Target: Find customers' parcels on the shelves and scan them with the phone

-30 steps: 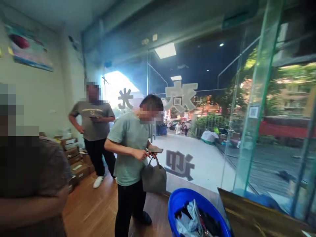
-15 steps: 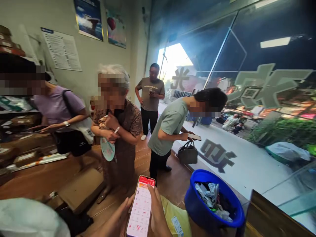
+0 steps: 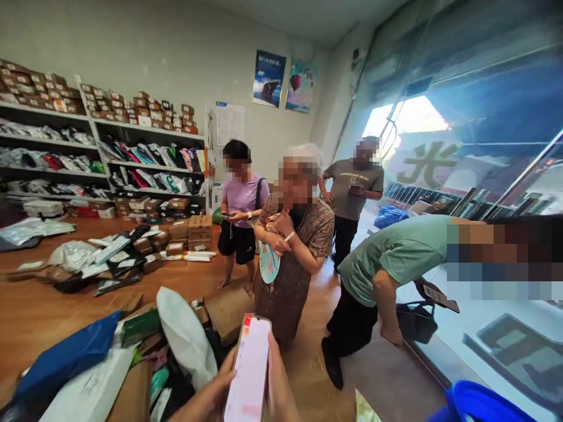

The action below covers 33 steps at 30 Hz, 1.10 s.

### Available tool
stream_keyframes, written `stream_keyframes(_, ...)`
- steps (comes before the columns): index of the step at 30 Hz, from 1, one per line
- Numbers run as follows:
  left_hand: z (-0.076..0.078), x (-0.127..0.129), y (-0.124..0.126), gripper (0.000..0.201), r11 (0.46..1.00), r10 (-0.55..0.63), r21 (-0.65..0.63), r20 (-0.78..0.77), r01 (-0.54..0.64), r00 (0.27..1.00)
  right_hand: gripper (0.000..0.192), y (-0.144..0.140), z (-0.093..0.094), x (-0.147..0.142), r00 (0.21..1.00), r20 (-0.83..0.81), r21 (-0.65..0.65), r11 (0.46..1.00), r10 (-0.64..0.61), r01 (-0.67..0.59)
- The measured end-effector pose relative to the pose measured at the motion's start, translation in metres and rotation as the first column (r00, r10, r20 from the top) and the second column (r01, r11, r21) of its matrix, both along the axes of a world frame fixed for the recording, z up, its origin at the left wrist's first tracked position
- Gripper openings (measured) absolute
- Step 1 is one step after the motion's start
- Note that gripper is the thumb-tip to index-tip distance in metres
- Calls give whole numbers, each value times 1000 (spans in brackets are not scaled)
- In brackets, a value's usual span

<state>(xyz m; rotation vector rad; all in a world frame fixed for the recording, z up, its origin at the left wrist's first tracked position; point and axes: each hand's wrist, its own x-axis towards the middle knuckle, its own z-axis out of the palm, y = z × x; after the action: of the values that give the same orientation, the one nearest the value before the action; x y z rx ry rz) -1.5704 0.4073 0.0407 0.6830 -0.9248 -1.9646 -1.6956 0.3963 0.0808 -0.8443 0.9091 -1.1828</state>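
Observation:
A smartphone (image 3: 248,375) stands upright at the bottom middle, its pale pink screen facing me and too washed out to read. My left hand (image 3: 209,394) grips its left edge, with the fingertips against the side. Along the right edge lies my right hand (image 3: 280,384), thumb pointing up beside the screen. Both hands are closed round the phone, and their lower parts run out of the picture. Just beyond and to the left, a white plastic parcel (image 3: 185,337) leans on a heap of packages.
Shelves (image 3: 149,132) of boxes and bagged parcels line the back wall. More parcels (image 3: 118,258) lie on the floor. A person with a fan (image 3: 269,264) stands ahead; another in green (image 3: 396,258) bends at right. A blue bin (image 3: 479,404) shows at lower right.
My view has swung left, bringing the shelves and parcel heap into sight. The phone's screen has changed from icons to a paler page. The person in green has bent lower, reaching down.

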Motion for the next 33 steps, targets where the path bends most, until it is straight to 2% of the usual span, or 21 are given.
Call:
stream_keyframes(2,28,29,19,76,988,-75,131,-43,80,996,55,8,10,19,1000,-9,16,1000,13,-13)
stream_keyframes(3,39,41,24,84,988,-65,137,-87,77,994,53,11,15,25,999,-15,11,999,34,-33)
stream_keyframes(6,57,65,29,99,991,-29,128,-126,45,992,43,16,26,37,991,-38,-29,991,131,-133)
stream_keyframes(9,57,77,27,106,991,-1,136,-67,10,998,37,16,29,46,971,-29,-49,969,239,-240)
stream_keyframes(12,55,87,26,110,991,19,135,-30,-14,999,43,11,29,54,950,-20,-57,948,312,-313)
stream_keyframes(16,56,99,26,106,992,31,123,-111,-17,993,55,3,32,63,930,-13,-55,928,367,-367)
stream_keyframes(20,59,103,24,102,992,59,117,-123,-45,991,58,-3,36,68,927,-12,-42,926,374,-374)
stream_keyframes(25,64,100,18,104,987,111,129,-124,-95,986,50,-12,30,72,936,12,14,936,353,-353)
stream_keyframes(27,63,98,16,104,986,113,139,-120,-96,986,52,-16,27,71,931,24,2,931,365,-365)
stream_keyframes(30,62,96,15,103,984,113,151,-114,-95,987,63,-19,24,67,919,-7,-50,918,394,-394)
stream_keyframes(33,60,95,14,104,983,117,157,-107,-100,987,59,-21,20,65,920,-19,-43,919,390,-391)
